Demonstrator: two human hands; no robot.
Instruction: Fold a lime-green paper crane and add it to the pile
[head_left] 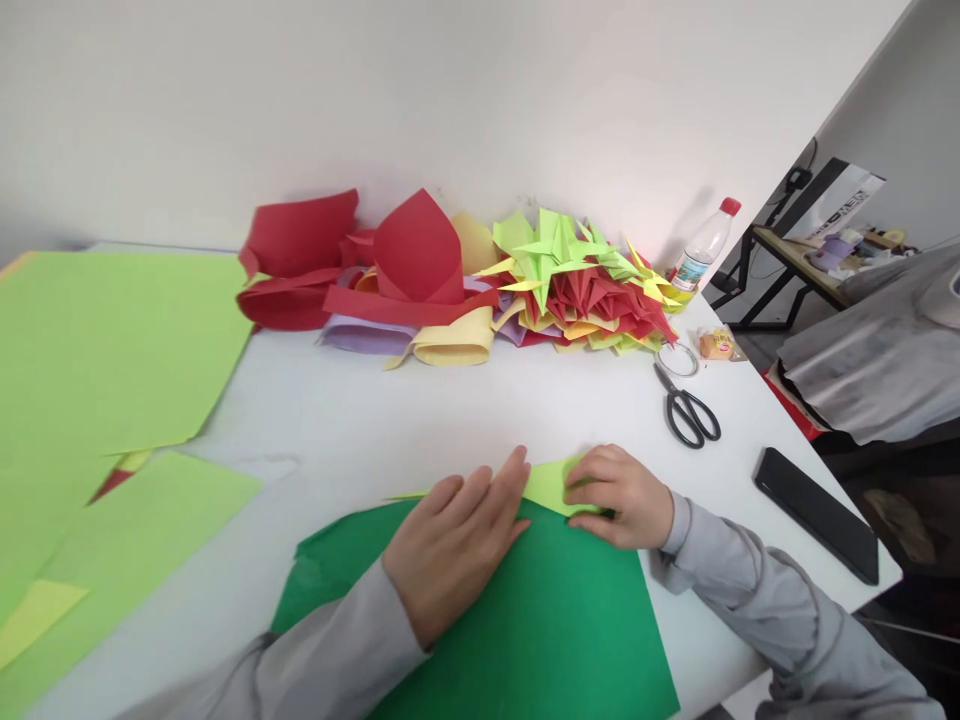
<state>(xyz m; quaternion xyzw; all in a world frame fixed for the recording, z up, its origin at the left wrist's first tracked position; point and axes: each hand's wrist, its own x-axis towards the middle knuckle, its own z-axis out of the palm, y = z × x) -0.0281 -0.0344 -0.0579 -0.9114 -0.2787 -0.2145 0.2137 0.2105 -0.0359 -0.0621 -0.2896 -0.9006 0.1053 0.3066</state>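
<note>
My left hand [457, 535] lies flat with fingers stretched out, pressing on a small light green folded paper [551, 482] at the near middle of the white table [450, 410]. My right hand [619, 495] has its fingers curled and pressed down on the right end of the same paper. Both hands rest over a dark green sheet [555, 620] lying under the folded piece. Most of the light green paper is hidden beneath my hands.
A heap of folded paper shapes [585, 280] and loose red, yellow and purple sheets [405, 290] lies along the wall. Large light green sheets [97, 370] cover the left. Scissors [686, 408], a tape ring [679, 358], a bottle [705, 248] and a black phone [816, 512] sit right.
</note>
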